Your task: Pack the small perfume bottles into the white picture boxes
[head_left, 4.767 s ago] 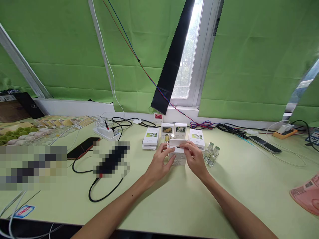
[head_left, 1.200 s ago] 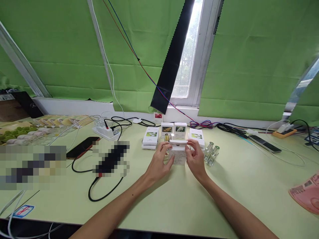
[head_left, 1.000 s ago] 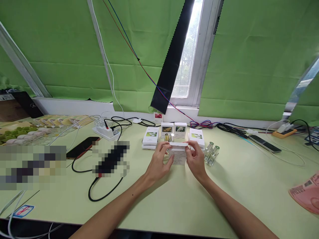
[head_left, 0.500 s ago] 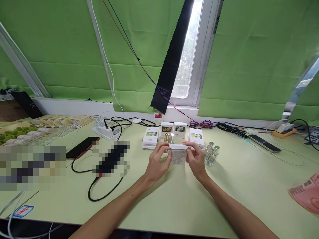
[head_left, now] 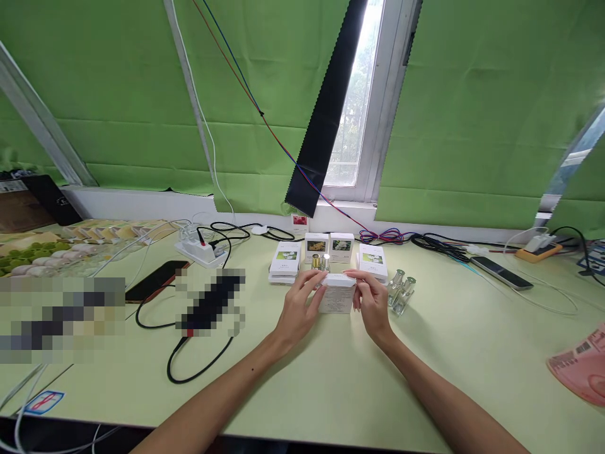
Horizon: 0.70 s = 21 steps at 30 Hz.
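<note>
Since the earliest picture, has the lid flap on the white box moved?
Yes. The flap has come down onto the white box, judged against the picture boxes standing behind it.

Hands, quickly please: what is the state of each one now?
Left hand: closed on the small white cardboard box, at its left side.
Right hand: closed on the same box, at its right side.

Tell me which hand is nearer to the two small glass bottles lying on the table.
Right. The right hand grips the white box just left of the glass bottles, apart from them; the left hand holds the box's far side, farther away.
</note>
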{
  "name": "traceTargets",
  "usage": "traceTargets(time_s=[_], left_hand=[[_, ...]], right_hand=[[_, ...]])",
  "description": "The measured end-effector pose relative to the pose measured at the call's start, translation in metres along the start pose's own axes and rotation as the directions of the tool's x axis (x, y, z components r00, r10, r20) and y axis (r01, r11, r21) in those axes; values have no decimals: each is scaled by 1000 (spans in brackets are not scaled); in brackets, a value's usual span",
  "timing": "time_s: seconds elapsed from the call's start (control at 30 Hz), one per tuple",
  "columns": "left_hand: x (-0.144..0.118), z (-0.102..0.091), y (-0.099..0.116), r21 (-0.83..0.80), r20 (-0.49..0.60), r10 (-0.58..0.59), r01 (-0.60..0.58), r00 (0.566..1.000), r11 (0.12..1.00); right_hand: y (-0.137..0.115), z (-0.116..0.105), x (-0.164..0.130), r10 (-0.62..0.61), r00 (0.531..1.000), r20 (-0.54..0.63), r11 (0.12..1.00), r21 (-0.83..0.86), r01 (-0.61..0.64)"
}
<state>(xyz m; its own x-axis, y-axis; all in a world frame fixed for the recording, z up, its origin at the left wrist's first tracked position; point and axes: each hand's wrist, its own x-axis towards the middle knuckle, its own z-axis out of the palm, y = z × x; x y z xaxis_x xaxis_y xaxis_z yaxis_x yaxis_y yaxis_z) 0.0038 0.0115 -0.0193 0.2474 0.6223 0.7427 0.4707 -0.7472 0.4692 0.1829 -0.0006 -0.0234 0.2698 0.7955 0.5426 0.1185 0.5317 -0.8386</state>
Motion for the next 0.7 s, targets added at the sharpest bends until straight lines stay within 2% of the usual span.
traceTargets(time_s=[0.1,0.3,0.7], left_hand=[[1,0,-1,0,-1,-15,15,1000,1000],[2,1,-2,-8,-11,-25,25,1000,1000],[4,5,-2,-40,-28,-61,60,998,997]], right_hand=[[-3,-1,-1,88,995,36,989,112,-92],[-4,-1,-2,62,996,56,996,59,-66],[-2,6,-5,98,986,-134,992,94,-86]])
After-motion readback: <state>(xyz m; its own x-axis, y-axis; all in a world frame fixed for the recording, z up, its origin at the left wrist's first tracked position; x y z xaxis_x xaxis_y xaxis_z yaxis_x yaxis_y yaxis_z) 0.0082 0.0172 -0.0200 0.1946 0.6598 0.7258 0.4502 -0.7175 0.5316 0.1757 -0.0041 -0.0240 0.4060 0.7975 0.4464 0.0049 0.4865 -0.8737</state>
